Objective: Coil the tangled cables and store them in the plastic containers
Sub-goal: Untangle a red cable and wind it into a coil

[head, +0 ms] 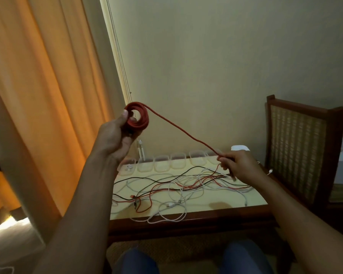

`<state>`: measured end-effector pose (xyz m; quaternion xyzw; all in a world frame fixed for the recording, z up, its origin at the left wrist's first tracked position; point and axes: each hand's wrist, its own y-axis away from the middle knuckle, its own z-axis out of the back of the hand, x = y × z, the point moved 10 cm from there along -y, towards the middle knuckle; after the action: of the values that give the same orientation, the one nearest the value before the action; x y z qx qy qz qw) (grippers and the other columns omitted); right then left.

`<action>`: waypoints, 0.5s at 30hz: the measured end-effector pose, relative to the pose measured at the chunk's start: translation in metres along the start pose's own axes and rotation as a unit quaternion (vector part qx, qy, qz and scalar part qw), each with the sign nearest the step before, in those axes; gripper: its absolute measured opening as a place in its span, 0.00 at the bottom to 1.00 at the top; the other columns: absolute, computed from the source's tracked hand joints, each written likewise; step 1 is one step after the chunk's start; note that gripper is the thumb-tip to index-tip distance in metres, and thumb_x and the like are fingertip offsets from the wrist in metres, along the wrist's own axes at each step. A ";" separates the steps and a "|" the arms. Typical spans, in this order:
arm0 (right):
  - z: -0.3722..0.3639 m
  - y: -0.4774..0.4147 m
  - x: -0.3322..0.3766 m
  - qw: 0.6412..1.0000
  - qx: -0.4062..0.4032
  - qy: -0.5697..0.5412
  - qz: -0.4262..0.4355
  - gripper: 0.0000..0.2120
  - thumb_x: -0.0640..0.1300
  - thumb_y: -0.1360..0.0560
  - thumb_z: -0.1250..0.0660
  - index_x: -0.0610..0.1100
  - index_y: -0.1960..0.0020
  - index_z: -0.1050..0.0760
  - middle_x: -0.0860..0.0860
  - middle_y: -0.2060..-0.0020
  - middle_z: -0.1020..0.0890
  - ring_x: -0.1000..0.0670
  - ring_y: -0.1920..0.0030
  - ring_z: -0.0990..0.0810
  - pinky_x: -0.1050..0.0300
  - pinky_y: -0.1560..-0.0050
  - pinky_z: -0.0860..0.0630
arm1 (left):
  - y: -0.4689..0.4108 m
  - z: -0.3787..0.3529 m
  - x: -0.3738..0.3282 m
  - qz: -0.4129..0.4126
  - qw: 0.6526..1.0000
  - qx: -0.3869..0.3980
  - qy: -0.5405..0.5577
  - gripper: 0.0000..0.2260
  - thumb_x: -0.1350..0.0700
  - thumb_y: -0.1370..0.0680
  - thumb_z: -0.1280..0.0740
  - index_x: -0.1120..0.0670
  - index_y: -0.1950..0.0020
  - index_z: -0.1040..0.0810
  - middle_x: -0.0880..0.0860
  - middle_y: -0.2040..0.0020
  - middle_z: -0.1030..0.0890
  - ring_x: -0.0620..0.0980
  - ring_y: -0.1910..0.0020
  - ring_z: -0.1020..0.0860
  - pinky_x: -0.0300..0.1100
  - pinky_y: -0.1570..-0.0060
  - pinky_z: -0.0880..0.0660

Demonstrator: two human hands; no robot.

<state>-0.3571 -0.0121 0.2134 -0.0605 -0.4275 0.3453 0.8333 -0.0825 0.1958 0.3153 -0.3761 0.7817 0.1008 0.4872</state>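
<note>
My left hand (115, 139) is raised above the table and grips a red cable coil (141, 117), thumb on its rim. From the coil a free red strand (186, 133) slopes down to my right hand (238, 165), which pinches it near its end just above the table. A tangle of white, red and black cables (176, 186) lies spread on the pale table top (216, 202). Several clear plastic containers (178, 161) stand in a row along the table's far edge; the leftmost one holds something small and white.
An orange curtain (48, 95) hangs at the left. A wooden chair with a woven back (297, 151) stands to the right of the table. A white object (240, 148) sits behind the containers. My knees (139, 262) are below the table's dark front edge.
</note>
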 end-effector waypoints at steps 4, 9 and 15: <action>-0.002 -0.003 -0.013 0.997 -0.005 0.072 0.005 0.07 0.46 0.20 0.31 0.49 0.47 0.14 0.54 0.58 0.15 0.54 0.59 0.19 0.62 0.61 0.29 | -0.004 0.011 0.006 0.005 1.000 -0.027 -0.007 0.11 0.58 0.16 0.35 0.66 0.39 0.22 0.64 0.42 0.23 0.58 0.40 0.23 0.44 0.59 0.17; -0.012 0.004 -0.023 0.977 -0.033 -0.185 -0.098 0.07 0.41 0.21 0.30 0.38 0.51 0.16 0.44 0.67 0.16 0.53 0.71 0.21 0.61 0.68 0.24 | 0.009 -0.003 0.041 0.042 0.990 -0.017 -0.131 0.10 0.57 0.16 0.35 0.63 0.44 0.21 0.62 0.44 0.19 0.59 0.42 0.19 0.45 0.61 0.16; -0.018 0.014 0.006 0.857 -0.145 -0.473 -0.145 0.07 0.36 0.22 0.29 0.30 0.53 0.20 0.39 0.66 0.17 0.47 0.69 0.18 0.58 0.66 0.20 | 0.041 -0.034 0.103 0.097 0.981 0.036 -0.167 0.10 0.56 0.16 0.35 0.63 0.47 0.20 0.57 0.55 0.19 0.54 0.54 0.18 0.45 0.55 0.17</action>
<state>-0.3487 0.0059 0.2004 0.0530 -0.8193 0.1420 0.5530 -0.1585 0.1560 0.2373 -0.2584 0.7254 0.1803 0.6120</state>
